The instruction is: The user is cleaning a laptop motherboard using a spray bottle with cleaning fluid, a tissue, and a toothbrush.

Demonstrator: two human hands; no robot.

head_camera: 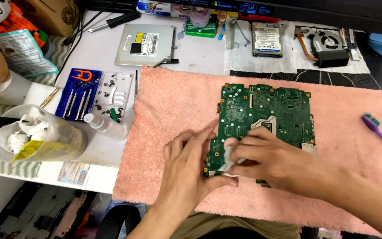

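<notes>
Green board [268, 110] lies on the pink towel [173, 102]. Left hand [186, 163] braces its near-left edge, fingers spread; right hand [266, 161] pinches a white wipe [227, 157] there. Hard rubbing could snag small parts, I judge.

Top left, a teal and white foil pouch [21, 53] lies flat beside a brown cardboard box [51, 15] in the corner. Lower left, a clear plastic jar [45, 139] lies on its side with a yellow label [40, 148] wrapped round it. Below it at the desk edge sits a small printed card [72, 172], pale with blue and red. Up top, the silver optical drive [145, 44] wears a white sticker [148, 44] with a black patch. The hard drive [267, 39] carries a white label [267, 37]. Along the back edge runs a blue and white carton [153, 6].
</notes>
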